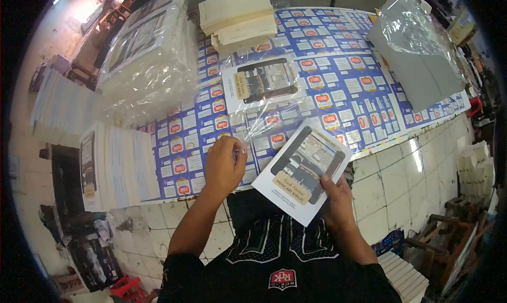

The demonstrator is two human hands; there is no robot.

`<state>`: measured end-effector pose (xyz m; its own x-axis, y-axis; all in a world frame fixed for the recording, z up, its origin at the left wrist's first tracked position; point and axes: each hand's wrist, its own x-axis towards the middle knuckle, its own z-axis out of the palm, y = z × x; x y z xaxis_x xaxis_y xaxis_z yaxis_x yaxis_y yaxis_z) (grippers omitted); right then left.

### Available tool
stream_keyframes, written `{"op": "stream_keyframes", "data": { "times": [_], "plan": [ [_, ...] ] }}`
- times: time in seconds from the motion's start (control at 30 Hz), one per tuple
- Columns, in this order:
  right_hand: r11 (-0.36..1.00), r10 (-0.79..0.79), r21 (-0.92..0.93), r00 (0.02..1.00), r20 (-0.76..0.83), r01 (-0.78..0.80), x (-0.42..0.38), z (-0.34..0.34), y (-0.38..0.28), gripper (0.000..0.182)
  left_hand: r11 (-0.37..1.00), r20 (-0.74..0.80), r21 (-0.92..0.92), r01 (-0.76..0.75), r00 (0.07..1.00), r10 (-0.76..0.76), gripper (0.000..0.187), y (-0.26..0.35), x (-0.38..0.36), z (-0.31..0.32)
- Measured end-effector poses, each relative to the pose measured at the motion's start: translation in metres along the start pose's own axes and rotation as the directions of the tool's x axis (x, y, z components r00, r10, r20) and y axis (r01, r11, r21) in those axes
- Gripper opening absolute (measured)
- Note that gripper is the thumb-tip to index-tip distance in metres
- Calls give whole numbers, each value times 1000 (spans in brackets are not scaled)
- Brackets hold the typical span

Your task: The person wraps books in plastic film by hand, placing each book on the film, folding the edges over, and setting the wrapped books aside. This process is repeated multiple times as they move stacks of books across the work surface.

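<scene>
While our right hand (338,197) grips a book (304,169) tilted toward one o'clock, our left hand (224,166) pinches a plastic sleeve (264,118) at ten o'clock from it, just beside.

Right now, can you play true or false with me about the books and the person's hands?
1. The right hand holds a book with a white cover. True.
2. The left hand is holding a pair of scissors. False: it pinches the edge of a clear plastic sleeve lying on the table.
3. Another book lies on the printed blue sheet, already inside clear plastic. True.
4. The stack of cream pages sits on the floor. False: it rests at the far side of the table.
5. The held book is closed. True.
</scene>
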<state>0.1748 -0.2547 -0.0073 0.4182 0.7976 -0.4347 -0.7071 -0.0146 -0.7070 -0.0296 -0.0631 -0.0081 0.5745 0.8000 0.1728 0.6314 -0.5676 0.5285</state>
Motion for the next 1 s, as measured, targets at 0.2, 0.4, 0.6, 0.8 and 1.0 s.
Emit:
{"op": "stream_keyframes", "data": {
  "times": [0.2, 0.4, 0.6, 0.8, 1.0],
  "plan": [
    [991, 10, -134, 1000, 28, -6, -8, -10, -17, 54, 989, -151, 67, -133, 978, 142, 30, 22, -3, -2],
    [953, -53, -296, 996, 72, 72, -24, -63, -56, 64, 962, 28, 82, -259, 966, 258, 21, 29, 14, -7],
    [961, 38, -275, 979, 201, 20, -29, -59, -48, 71, 993, 202, -45, -113, 972, 119, 18, 22, 26, -8],
    [962, 160, -253, 960, 231, -100, -10, -22, -3, 54, 996, 281, -78, -52, 957, 72, 27, 17, 34, -10],
    [946, 139, -313, 980, 144, -88, -31, -31, -20, 59, 962, 247, 10, -274, 933, 264, 23, 19, 23, -6]
  ]
}}
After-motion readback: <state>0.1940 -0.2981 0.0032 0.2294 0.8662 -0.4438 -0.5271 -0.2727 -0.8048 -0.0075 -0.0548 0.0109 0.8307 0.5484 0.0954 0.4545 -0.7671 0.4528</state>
